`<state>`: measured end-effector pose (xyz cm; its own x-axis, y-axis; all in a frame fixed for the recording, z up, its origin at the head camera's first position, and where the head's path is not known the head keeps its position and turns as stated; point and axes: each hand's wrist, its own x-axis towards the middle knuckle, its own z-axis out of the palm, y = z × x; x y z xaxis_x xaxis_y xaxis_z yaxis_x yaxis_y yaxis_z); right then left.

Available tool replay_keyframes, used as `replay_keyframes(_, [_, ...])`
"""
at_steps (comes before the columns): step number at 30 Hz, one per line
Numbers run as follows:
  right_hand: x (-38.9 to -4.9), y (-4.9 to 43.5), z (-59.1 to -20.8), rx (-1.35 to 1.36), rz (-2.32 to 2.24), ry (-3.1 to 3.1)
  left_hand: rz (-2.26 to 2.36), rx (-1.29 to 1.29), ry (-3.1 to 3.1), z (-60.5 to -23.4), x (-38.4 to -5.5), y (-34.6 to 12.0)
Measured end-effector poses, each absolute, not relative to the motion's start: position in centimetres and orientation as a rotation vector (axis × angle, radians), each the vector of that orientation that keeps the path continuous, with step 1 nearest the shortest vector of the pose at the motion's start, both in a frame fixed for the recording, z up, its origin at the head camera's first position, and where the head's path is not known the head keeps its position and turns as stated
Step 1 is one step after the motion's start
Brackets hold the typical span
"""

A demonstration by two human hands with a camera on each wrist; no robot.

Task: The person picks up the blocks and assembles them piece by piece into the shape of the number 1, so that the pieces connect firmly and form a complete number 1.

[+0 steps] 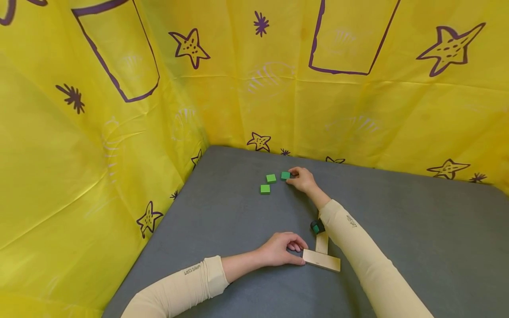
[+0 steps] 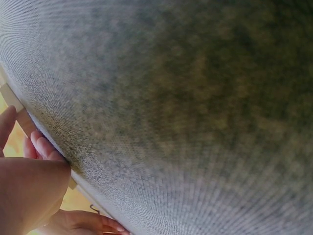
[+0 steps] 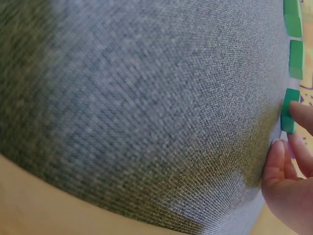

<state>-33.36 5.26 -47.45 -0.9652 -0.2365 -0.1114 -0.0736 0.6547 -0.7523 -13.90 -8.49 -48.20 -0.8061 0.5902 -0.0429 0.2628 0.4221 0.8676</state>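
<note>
In the head view my right hand [image 1: 303, 180] reaches to the far part of the grey surface. Its thumb and index finger pinch a dark green block [image 1: 285, 176], seen also in the right wrist view as a green block [image 3: 290, 110]. Two light green blocks, a farther block [image 1: 271, 179] and a nearer block [image 1: 265, 189], lie just left of it. My left hand [image 1: 281, 249] holds the left end of a wooden plank [image 1: 321, 259] between thumb and index finger. Behind that plank, a second wooden plank [image 1: 322, 243] is partly hidden by the right sleeve.
A dark item with a green face [image 1: 317, 227] sits at the second plank, partly covered by the right forearm. Yellow cloth [image 1: 238, 101] with drawn stars hangs along the back and left of the grey surface [image 1: 222, 198].
</note>
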Motion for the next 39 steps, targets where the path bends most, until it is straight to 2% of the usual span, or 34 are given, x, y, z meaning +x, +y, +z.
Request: replay_keyframes(39, [-31.0,9.4,-46.3,-0.237,-1.378,2.553,1.338,0.740,2.353,-48.4,-13.9,-8.1])
